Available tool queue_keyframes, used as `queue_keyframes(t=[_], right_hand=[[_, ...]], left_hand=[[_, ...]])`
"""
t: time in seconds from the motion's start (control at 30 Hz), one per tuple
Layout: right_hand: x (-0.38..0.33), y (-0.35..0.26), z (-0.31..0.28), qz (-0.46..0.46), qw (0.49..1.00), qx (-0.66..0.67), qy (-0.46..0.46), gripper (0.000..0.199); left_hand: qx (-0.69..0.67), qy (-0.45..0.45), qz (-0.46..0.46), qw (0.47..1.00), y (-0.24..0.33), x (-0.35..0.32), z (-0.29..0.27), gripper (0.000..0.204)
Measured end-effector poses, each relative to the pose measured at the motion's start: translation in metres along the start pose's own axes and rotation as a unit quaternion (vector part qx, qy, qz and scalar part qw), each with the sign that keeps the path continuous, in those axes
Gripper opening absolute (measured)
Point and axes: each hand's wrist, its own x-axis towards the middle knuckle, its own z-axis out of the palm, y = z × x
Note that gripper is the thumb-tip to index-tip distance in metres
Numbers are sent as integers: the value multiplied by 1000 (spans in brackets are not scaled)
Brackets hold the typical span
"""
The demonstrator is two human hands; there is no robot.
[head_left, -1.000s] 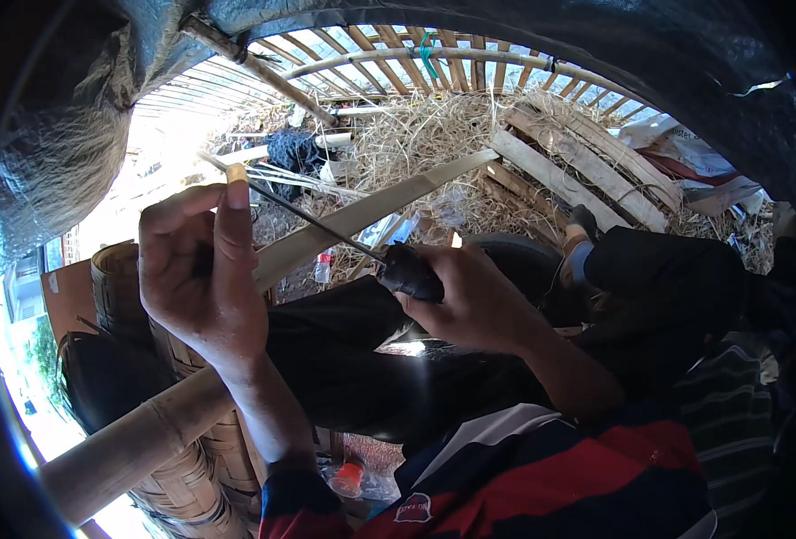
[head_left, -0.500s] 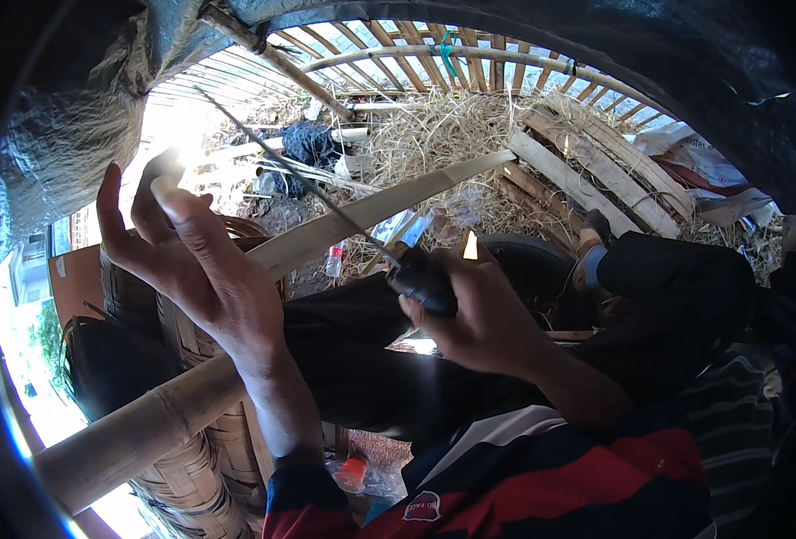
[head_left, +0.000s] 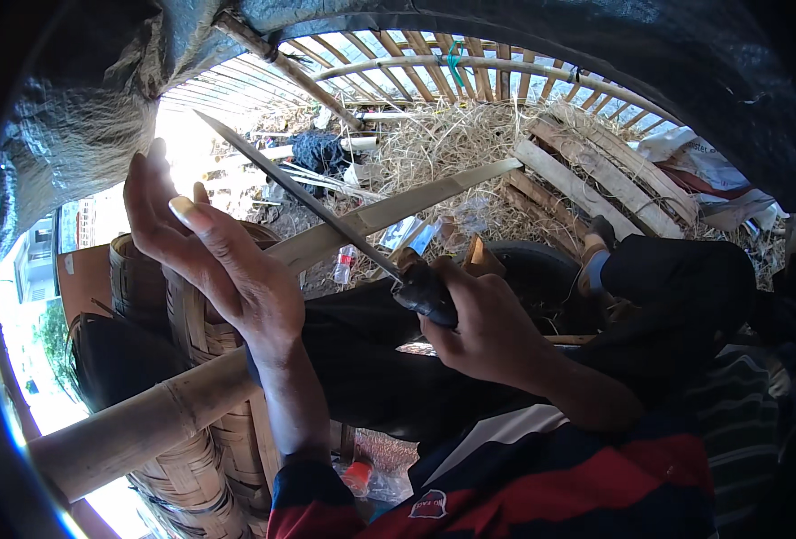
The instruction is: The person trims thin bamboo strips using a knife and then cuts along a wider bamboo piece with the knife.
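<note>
My right hand [head_left: 496,328] is wrapped around the dark handle of a long knife [head_left: 303,199]. Its narrow blade slants up to the far left, crossing over a flat split bamboo strip [head_left: 416,199]. Raised on the left, my left hand [head_left: 223,256] has its fingers apart and slightly bent, with nothing visible in it. It is beside the blade and covers part of the strip's near end. Below that hand a thick bamboo pole [head_left: 146,420] runs toward the lower left, partly hidden by my forearm.
Woven bamboo baskets [head_left: 236,449] stand at the left under the pole. Dry straw [head_left: 443,139], wooden slats [head_left: 586,184] and litter cover the ground ahead. A slatted bamboo fence [head_left: 470,67] curves behind. A dark tire [head_left: 537,260] lies near my legs, and dark sheeting [head_left: 65,135] hangs at left.
The knife has turned, so more of the blade's width shows. My left hand has shifted slightly right, its fingers nearer the blade. The whole view has moved a little.
</note>
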Motion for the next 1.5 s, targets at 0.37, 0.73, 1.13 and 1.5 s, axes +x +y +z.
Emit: queue_keyframes(t=[0.37,0.73,1.13,1.5], right_hand=[[0,9,-8,16,999,-25,-15,31],[-20,0,-13,50,998,-42,-11,30],[-27,-28,-12,25,998,-40,-51,34],[-33,1,-8,62,997,-52,18,30]], left_hand=[[-139,26,91,986,1,0,7,39],[-374,-171,229,882,-9,-1,-34,58],[-269,-302,333,852,1,10,-31,82],[-98,-359,364,854,25,1,-52,103]])
